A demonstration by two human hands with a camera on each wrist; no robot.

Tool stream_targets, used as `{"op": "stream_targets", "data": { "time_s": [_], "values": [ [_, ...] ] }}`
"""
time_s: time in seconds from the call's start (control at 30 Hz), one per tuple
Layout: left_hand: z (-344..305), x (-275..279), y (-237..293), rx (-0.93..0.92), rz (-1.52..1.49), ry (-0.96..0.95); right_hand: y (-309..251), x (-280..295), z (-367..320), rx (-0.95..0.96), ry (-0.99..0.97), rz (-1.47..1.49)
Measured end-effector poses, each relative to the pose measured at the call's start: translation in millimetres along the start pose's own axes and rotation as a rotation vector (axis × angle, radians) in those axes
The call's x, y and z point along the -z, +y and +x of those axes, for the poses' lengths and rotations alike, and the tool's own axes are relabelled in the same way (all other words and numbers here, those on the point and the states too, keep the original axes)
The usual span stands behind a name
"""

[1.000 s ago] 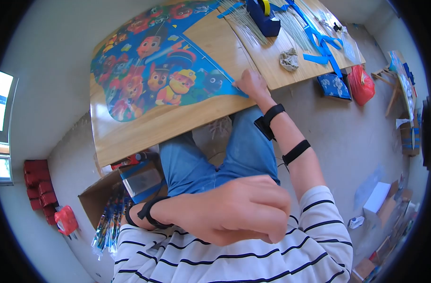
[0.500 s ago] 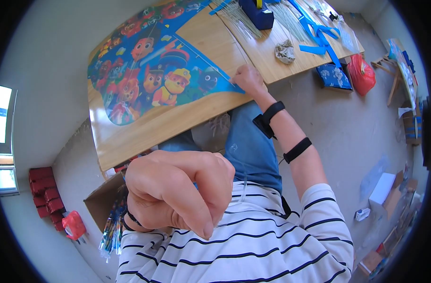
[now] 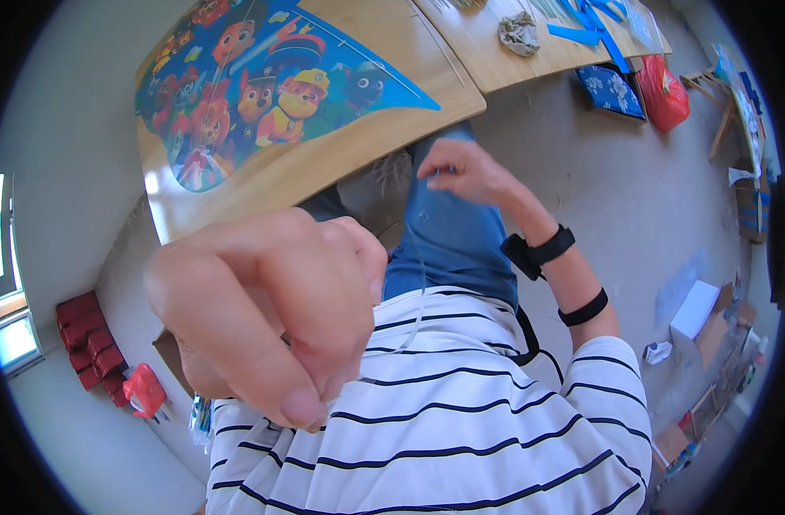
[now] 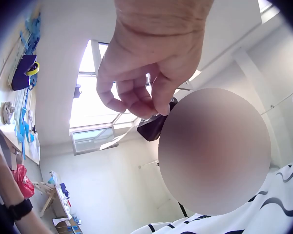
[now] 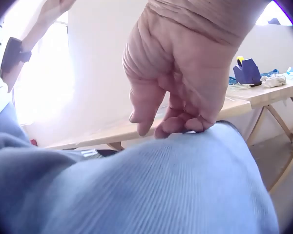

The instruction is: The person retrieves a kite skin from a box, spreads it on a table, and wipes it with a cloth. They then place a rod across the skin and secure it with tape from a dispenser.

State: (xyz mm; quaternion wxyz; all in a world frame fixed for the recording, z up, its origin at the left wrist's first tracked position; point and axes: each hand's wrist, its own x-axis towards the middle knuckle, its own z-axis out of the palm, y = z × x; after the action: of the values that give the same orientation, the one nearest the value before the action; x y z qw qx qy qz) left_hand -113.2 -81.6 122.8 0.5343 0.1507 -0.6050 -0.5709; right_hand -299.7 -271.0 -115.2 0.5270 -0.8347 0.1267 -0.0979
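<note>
Close in front of the head camera, my left hand (image 3: 264, 300) is curled, its thumb and fingertips together. In the left wrist view those fingertips pinch a thin clear strip (image 4: 118, 138), which trails down and away. The strip's lower part (image 3: 422, 296) hangs in a curve before the striped shirt in the head view. My right hand (image 3: 465, 172) hovers over the jeans (image 3: 457, 236), fingers loosely bent and thumb apart, with nothing visible between them. On the table (image 3: 358, 146) beyond lies a blue kite-shaped sheet (image 3: 264, 103) printed with cartoon dogs, its right corner near the table edge.
A crumpled cloth (image 3: 519, 34) and blue ribbons (image 3: 603, 34) lie on the adjoining table. A blue tape dispenser (image 5: 246, 72) stands there too. A patterned box (image 3: 611, 90) and a red bag (image 3: 663, 94) are beside it, below tabletop height.
My right hand has left the sheet's corner and drawn back over the jeans. My left hand has moved left and closer to the head camera. The view has tilted down.
</note>
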Motion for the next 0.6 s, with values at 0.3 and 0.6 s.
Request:
{"op": "stream_targets", "data": {
  "time_s": [0.3,0.6],
  "values": [
    [-6,0,1,-0.012,0.031,0.043,-20,-30,-21,-0.010,-0.120,-0.484],
    [-15,-2,7,-0.027,0.071,0.131,-24,-35,-19,-0.070,-0.094,-0.467]
  ]
}}
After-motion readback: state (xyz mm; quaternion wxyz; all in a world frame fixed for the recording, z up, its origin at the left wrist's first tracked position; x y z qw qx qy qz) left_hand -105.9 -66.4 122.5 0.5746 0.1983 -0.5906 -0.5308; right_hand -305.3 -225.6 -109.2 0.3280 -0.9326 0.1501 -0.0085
